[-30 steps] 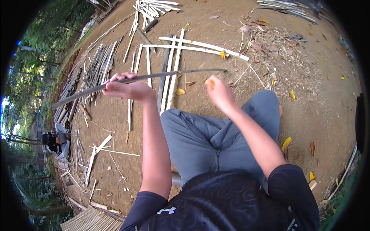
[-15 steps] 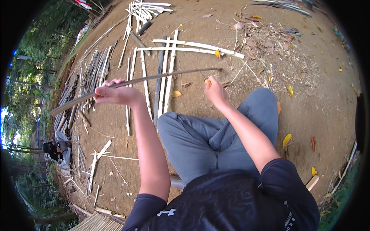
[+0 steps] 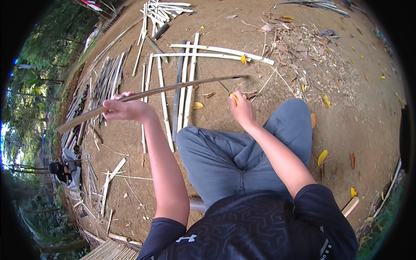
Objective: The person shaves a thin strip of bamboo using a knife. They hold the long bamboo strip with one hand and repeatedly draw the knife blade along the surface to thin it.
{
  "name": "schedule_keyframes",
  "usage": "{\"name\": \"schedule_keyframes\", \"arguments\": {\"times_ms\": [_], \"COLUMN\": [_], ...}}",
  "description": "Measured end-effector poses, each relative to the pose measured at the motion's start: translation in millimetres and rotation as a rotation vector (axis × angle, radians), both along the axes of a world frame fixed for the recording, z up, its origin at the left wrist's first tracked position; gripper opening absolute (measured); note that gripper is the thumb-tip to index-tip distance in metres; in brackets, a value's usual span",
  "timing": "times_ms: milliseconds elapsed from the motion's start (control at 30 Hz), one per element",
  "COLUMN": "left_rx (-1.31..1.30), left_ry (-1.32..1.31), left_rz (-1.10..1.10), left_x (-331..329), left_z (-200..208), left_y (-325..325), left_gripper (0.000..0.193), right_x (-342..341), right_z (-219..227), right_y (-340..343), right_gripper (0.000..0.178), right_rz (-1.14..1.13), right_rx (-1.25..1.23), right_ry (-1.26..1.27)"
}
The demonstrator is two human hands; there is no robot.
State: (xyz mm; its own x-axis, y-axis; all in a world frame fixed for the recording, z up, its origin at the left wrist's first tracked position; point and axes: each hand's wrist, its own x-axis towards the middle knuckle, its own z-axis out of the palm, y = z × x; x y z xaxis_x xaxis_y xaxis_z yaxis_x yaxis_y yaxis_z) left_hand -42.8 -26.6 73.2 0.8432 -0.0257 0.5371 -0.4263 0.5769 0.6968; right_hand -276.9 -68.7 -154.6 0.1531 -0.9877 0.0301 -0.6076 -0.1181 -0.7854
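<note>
A small white emblem (image 3: 186,238) of curved strokes stands on the left chest of the dark T-shirt (image 3: 247,221); tiny pale lettering (image 3: 324,249) runs down the shirt's right side, partly cut off.

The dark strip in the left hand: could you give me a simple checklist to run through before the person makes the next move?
1. Left hand has hold of the dark strip: ok, it grips toward the strip's left end.
2. Right hand has hold of the yellow-handled tool: ok.
3. Left hand away from the thin blade: ok, well apart along the strip.
4. Legs out from under the blade in this view: ok, they lie lower in the picture.
5. Blade touching the strip: cannot tell; they meet in the picture, but contact is unclear.
6. Blade sharp enough: cannot tell, too small to judge.
</note>
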Motion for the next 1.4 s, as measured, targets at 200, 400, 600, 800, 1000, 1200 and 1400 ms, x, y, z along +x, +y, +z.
{"name": "schedule_keyframes", "arguments": {"times_ms": [200,400,600,800,1000,1200,1400], "left_rx": [-0.055,-0.123,-0.116,-0.128,-0.124,-0.118,-0.114], "left_ry": [-0.01,-0.009,0.011,0.02,0.064,0.045,-0.052], "left_rz": [-0.02,-0.127,-0.068,-0.027,0.034,-0.006,-0.046], "left_x": [-5,-22,-25,-15,-8,-17,-28], "left_z": [3,1,0,-8,-9,-8,-7], "left_y": [0,-1,1,3,1,6,5], "left_gripper": [0.044,0.054,0.054,0.057,0.055,0.06,0.065], "right_x": [0,1,10,20,22,28,18], "right_z": [52,131,153,155,162,151,122], "right_y": [19,31,47,50,42,29,36], "right_gripper": [0.027,0.031,0.027,0.018,0.015,0.015,0.022], "right_rz": [-0.02,0.262,0.327,0.167,0.278,0.351,0.268], "right_rx": [-0.017,-0.081,0.084,-0.285,-0.158,-0.096,-0.197], "right_ry": [-0.163,-0.349,-0.12,-0.014,-0.016,0.197,-0.05]}}
